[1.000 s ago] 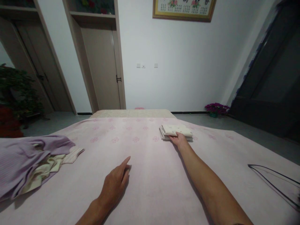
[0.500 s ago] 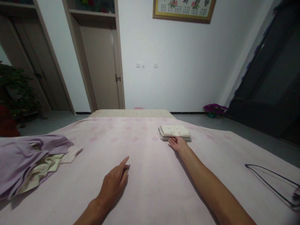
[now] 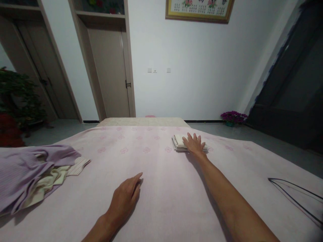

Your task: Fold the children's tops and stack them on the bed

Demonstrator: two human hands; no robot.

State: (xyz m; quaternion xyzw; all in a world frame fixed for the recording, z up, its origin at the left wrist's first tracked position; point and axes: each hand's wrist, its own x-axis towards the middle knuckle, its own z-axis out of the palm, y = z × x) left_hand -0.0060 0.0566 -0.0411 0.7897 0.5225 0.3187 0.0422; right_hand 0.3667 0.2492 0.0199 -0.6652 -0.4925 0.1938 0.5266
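Note:
Folded cream and grey cloths [image 3: 178, 142] lie in a small stack toward the far side of a pink flowered sheet [image 3: 156, 201]. My right hand [image 3: 194, 144] rests palm down on top of the stack, fingers spread, hiding much of the upper cloth. My left hand [image 3: 125, 195] lies over the sheet at the near middle, fingers loosely stretched and holding nothing. At the left is a loose heap of clothes, a lilac knitted garment [image 3: 22, 171] with a cream one [image 3: 50, 179] partly under it.
Dark wire hangers [image 3: 290, 193] lie at the right of the sheet, cut off by the frame edge. Beyond the far edge are a door [image 3: 108, 70] and a white wall [image 3: 196, 67]. Purple flowers [image 3: 233, 117] stand on the floor at the back right.
My right hand has moved from the near edge of the folded stack up onto its top, and its fingers have spread. The left hand has barely moved.

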